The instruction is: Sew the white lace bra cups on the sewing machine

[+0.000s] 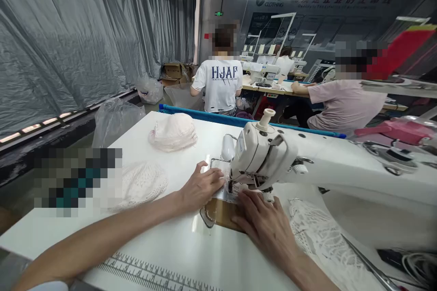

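Observation:
A white sewing machine (pixel 273 154) stands on a white table (pixel 160 236). Under its needle lies a tan piece of material (pixel 220 213) with a clear sheet (pixel 218 166) over it. My left hand (pixel 201 186) rests flat on the clear sheet, left of the needle, fingers stretched out. My right hand (pixel 262 223) lies flat on the tan piece just in front of the presser foot, fingers pointing to the needle. Neither hand grips anything.
White lace fabric (pixel 317 232) lies right of my hand. A lace pile (pixel 143 182) and a pinkish bundle (pixel 174 132) sit on the left. A printed ruler (pixel 153 275) runs along the near edge. Other people sit at machines behind a blue rail (pixel 211 117).

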A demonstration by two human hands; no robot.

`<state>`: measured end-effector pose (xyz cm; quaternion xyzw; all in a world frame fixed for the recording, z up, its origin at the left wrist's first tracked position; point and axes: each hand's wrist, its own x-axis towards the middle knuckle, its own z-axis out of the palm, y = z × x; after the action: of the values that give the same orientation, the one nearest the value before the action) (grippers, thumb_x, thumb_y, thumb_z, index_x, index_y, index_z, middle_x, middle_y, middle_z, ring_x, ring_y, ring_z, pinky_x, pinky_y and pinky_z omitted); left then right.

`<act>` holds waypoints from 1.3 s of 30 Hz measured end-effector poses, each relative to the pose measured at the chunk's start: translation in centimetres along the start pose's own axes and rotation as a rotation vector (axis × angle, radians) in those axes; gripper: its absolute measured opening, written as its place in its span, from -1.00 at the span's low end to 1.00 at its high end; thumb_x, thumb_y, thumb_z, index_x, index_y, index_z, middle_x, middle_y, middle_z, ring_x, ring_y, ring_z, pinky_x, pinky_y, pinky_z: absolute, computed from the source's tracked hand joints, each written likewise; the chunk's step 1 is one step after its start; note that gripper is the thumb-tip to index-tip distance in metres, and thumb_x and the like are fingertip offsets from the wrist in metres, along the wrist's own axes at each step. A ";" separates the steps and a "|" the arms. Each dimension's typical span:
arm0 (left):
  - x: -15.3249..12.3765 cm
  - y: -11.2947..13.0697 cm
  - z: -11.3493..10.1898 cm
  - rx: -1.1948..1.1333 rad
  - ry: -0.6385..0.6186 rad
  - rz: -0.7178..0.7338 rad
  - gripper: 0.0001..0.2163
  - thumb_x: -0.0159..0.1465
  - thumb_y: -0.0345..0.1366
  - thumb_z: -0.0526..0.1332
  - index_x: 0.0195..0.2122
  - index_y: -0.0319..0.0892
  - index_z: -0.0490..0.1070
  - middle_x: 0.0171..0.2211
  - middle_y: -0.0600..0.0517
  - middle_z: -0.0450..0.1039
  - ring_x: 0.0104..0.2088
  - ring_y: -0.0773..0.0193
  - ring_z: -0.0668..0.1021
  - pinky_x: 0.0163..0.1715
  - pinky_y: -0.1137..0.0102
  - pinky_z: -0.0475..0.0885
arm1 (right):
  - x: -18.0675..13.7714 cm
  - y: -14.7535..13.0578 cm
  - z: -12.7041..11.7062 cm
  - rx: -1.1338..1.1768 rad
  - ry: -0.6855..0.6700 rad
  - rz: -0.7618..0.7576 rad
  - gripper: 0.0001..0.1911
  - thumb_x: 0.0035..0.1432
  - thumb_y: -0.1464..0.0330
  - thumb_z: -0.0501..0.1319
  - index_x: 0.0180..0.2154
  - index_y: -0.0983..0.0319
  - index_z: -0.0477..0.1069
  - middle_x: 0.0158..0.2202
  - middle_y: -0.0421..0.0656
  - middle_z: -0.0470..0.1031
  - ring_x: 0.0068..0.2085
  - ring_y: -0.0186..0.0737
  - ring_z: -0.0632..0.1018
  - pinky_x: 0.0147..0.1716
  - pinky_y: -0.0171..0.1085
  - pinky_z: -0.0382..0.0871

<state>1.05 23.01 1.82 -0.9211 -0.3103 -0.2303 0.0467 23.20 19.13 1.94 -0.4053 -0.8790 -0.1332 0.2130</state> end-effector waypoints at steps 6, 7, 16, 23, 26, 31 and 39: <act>-2.6 3.1 -4.0 -0.237 -0.084 -0.166 -0.59 0.18 -0.52 0.12 0.07 -0.17 0.22 0.04 -0.17 0.33 0.08 0.07 0.33 0.03 0.08 -0.03 | 0.1 -2.7 -3.0 0.371 -0.161 -0.018 -0.71 0.29 0.40 -0.05 -0.41 0.25 0.36 -0.43 -0.11 0.44 -0.38 -0.20 0.45 -0.29 -0.22 0.22; -3.1 3.9 -4.9 -0.346 -0.128 -0.192 -0.54 0.17 -0.45 0.19 0.11 -0.14 0.20 0.06 -0.16 0.31 0.10 0.04 0.29 0.03 0.07 -0.02 | -0.4 -3.3 -4.1 0.576 -0.244 0.027 -0.76 0.28 0.36 -0.02 -0.38 0.24 0.35 -0.39 -0.11 0.44 -0.35 -0.20 0.45 -0.31 -0.25 0.25; -5.9 12.0 -8.1 -1.617 -0.376 -0.914 -0.67 -0.11 -0.24 0.44 -0.34 -0.26 0.44 -0.49 0.09 0.33 -0.41 0.38 0.36 -0.43 0.53 0.24 | -7.9 -5.2 -10.7 1.539 -0.642 0.577 -0.72 0.16 0.10 0.14 -0.29 0.19 0.32 -0.38 -0.19 0.30 -0.36 -0.27 0.34 -0.41 -0.33 0.22; -8.2 15.3 -6.9 -1.662 -0.435 -0.993 -0.72 -0.01 -0.21 0.39 -0.41 -0.28 0.38 -0.47 0.06 0.38 -0.46 0.42 0.38 -0.45 0.53 0.27 | -9.8 -9.4 -8.7 1.632 -0.761 0.672 -0.72 0.09 0.18 0.25 -0.44 0.27 0.34 -0.56 -0.30 0.20 -0.55 -0.44 0.17 -0.58 -0.41 0.01; -9.7 16.1 -6.3 -1.626 -0.446 -1.044 -0.70 -0.01 -0.17 0.39 -0.45 -0.29 0.37 -0.49 0.05 0.40 -0.46 0.41 0.41 -0.42 0.51 0.30 | -10.7 -9.8 -8.2 1.556 -0.750 0.566 -0.74 0.10 0.20 0.24 -0.41 0.29 0.40 -0.51 -0.27 0.26 -0.52 -0.44 0.18 -0.56 -0.39 0.01; -11.1 17.4 -5.1 -1.581 -0.419 -1.085 -0.67 0.01 -0.09 0.36 -0.47 -0.27 0.35 -0.66 0.14 0.32 -0.62 0.48 0.31 -0.55 0.55 0.21 | -12.3 -10.5 -7.8 1.556 -0.762 0.454 -0.75 0.11 0.20 0.24 -0.38 0.28 0.39 -0.50 -0.28 0.28 -0.48 -0.42 0.24 -0.51 -0.40 0.08; -12.7 18.7 -4.2 -1.711 -0.551 -1.164 -0.63 -0.16 -0.20 0.46 -0.36 -0.28 0.50 -0.54 0.06 0.48 -0.54 0.41 0.44 -0.45 0.51 0.31 | -13.9 -11.3 -7.2 1.591 -0.791 0.421 -0.74 0.08 0.20 0.25 -0.44 0.28 0.44 -0.45 -0.25 0.33 -0.39 -0.35 0.36 -0.41 -0.38 0.18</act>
<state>1.61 0.05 0.86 -0.3783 -0.4371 -0.1422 -0.8035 24.46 -0.13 0.88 -0.3068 -0.6284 0.7025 0.1325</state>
